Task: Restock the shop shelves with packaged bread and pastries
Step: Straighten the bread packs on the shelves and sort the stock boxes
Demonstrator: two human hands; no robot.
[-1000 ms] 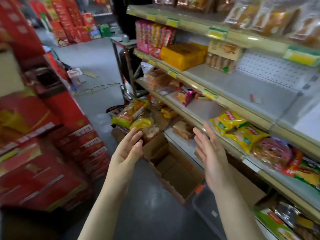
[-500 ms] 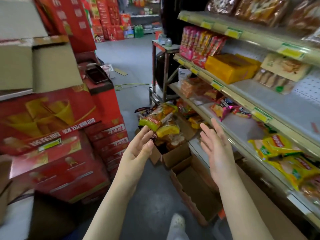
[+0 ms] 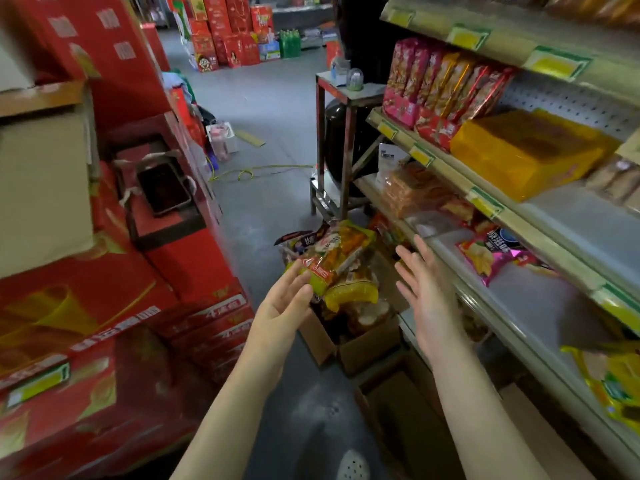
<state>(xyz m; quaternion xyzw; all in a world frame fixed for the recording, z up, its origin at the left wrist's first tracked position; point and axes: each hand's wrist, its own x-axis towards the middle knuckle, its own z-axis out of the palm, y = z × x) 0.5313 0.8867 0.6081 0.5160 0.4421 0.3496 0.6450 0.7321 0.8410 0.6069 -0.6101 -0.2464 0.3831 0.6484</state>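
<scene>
A cardboard box (image 3: 367, 344) on the floor overflows with packaged bread. A yellow-green bread pack (image 3: 332, 254) lies on top, above a yellow pack (image 3: 351, 292). My left hand (image 3: 284, 303) is open, palm up, its fingertips close to the green end of the top pack. My right hand (image 3: 424, 292) is open, fingers spread, to the right of the pile and in front of the shelf edge. Neither hand holds anything. The grey shop shelves (image 3: 540, 296) on the right carry a pink snack bag (image 3: 491, 254), orange pastry packs (image 3: 415, 192) and a yellow wrapped block (image 3: 523, 154).
Red stacked cartons (image 3: 104, 341) wall the left side of the aisle. An opened cardboard box (image 3: 398, 414) lies on the floor near my feet. A metal stand (image 3: 343, 140) with a dark vessel stands at the shelf's far end. A yellow cord (image 3: 256, 171) crosses the floor.
I have moved down the aisle toward the box of bread. Both open hands have come closer to the pile, the left now near the top pack.
</scene>
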